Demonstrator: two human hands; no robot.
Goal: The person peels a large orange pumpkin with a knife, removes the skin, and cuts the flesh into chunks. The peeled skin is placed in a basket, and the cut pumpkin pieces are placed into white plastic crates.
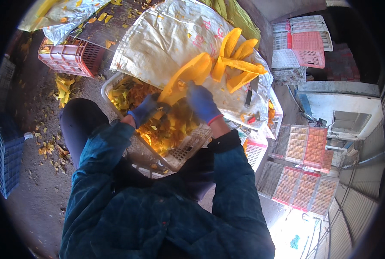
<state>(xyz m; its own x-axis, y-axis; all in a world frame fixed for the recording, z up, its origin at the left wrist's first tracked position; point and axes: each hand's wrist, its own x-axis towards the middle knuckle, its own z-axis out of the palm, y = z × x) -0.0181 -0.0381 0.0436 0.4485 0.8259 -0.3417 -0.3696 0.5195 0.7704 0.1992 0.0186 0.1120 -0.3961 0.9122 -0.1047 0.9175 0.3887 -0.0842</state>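
Note:
A large orange pumpkin wedge (197, 68) slants over a plastic crate (192, 140) of peelings and stringy scraps. My left hand (145, 109), in a blue glove, grips its lower end. Gloved in blue too, my right hand (203, 101) is curled against the wedge's right side; blur hides whether it holds a tool. Beyond it, several cut pumpkin wedges (234, 66) lie heaped on a white woven sack (157, 48). A knife (249, 97) with a black handle rests right of them, and a small red object (251, 120) lies near the sack's edge.
A red crate (63, 58) stands at the far left, with peelings (64, 89) on the floor below it. A blue crate (6, 155) is at the left rim. Stacked crates (305, 145) fill the right side. White crates (256, 150) stand close by my right arm.

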